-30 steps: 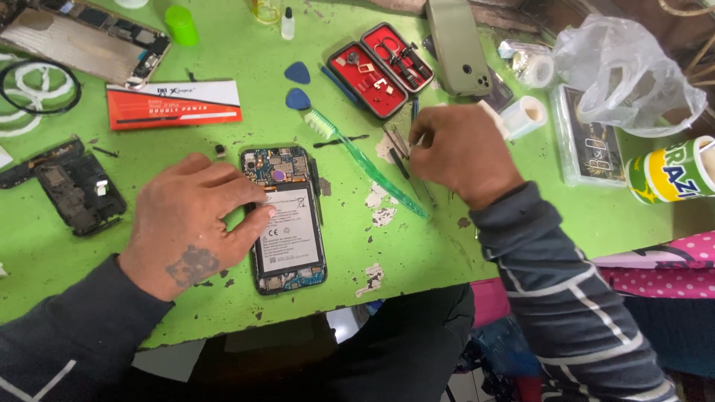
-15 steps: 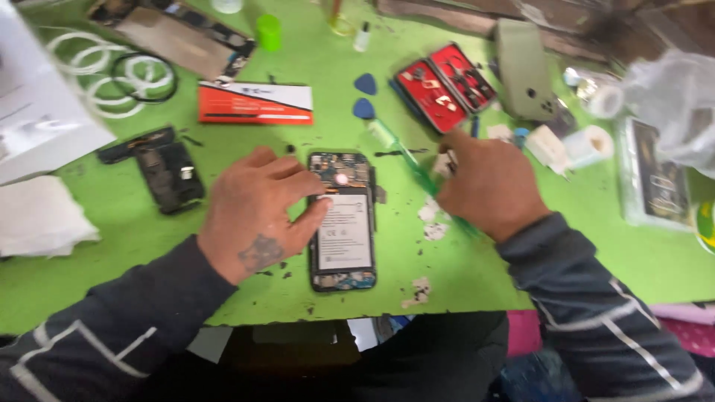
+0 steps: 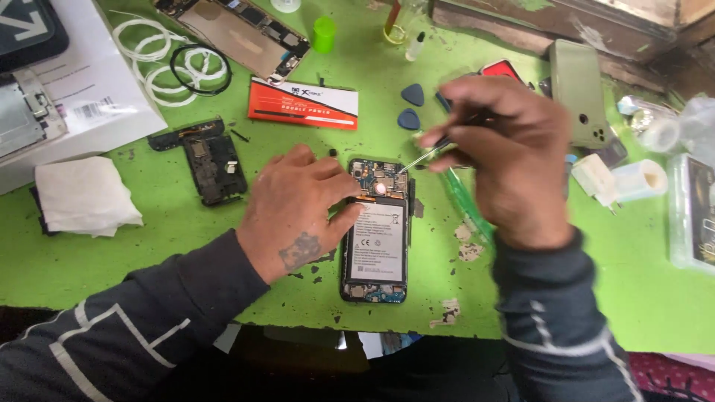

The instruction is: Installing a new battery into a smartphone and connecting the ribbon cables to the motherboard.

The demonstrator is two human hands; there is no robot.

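Green-painted and chipped, the counter point(image 3: 89, 253) carries an opened phone point(image 3: 376, 231) lying face down just in front of the person, its back cover off, battery and circuit board exposed. The left hand point(image 3: 298, 212) rests flat beside it, thumb and fingertips pressed against the phone's left edge to steady it. The right hand point(image 3: 506, 156) has risen from the counter, where it lay a second ago near the red tool case point(image 3: 500, 71), and now pinches a thin metal tool point(image 3: 428, 155), apparently tweezers or a fine driver, its tip touching the board near the top of the phone. That grip is closed tight around the tool's shaft; the left grip is spread wide, holding nothing, only bracing. The shift suggests work on the board has moved from fetching a tool to applying it. Nearby lie a detached black phone frame point(image 3: 212, 160), a folded white cloth point(image 3: 86, 197), two blue plectrum-shaped picks point(image 3: 410, 106) and a red-and-white packet point(image 3: 304, 103).
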